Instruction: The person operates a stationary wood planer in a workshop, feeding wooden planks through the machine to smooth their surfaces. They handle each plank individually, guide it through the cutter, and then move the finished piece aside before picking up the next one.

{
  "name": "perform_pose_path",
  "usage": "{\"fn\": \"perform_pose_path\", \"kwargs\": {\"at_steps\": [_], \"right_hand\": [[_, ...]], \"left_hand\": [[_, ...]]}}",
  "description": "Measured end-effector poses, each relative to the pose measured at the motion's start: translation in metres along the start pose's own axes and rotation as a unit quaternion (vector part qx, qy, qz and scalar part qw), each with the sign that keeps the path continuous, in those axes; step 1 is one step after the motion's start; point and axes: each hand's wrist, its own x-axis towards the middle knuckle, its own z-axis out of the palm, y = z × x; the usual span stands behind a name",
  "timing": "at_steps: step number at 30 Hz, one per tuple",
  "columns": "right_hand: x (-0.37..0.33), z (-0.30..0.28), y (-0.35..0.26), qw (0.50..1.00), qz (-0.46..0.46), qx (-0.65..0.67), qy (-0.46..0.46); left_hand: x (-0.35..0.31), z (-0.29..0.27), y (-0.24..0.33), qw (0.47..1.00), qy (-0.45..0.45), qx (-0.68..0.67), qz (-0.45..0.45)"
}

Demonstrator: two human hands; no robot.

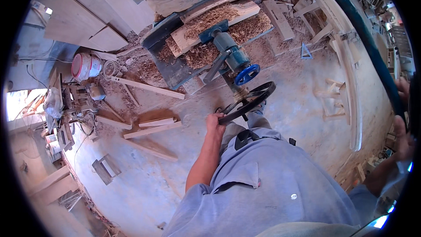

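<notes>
My left hand [215,123] is closed on the rim of a black handwheel [248,101] that sits low in front of my legs. Just beyond it is a smaller blue handwheel [246,74] on the shaft of a blue machine [228,46]. The machine's bed is heaped with wood shavings [210,17]. My right hand [402,134] is raised at the far right rim of the view, against a long dark curved band [372,46]. The picture is too dark and bent there to show its grip.
Loose wooden battens [151,128] and planks lie on the dusty floor to the left. A red and white bucket [85,66] stands by cluttered tools. A small wooden stool [104,169] lies at lower left. Curved wooden frames [351,101] stand right, boards [101,13] lean at the back.
</notes>
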Motion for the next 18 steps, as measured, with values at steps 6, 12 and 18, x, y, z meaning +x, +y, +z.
{"fn": "perform_pose_path", "kwargs": {"at_steps": [6,12,18], "right_hand": [[-0.009,0.09,-0.01,0.983,0.135,0.122,-0.024],[-0.024,0.272,0.022,0.951,0.234,0.194,-0.052],[-0.008,0.398,0.031,0.966,0.236,0.107,-0.02]], "left_hand": [[0.006,-0.006,-0.002,1.0,-0.008,-0.016,-0.01],[0.009,-0.004,-0.002,1.0,-0.001,-0.022,-0.014],[0.021,-0.014,-0.004,0.998,-0.055,0.006,-0.02]]}}
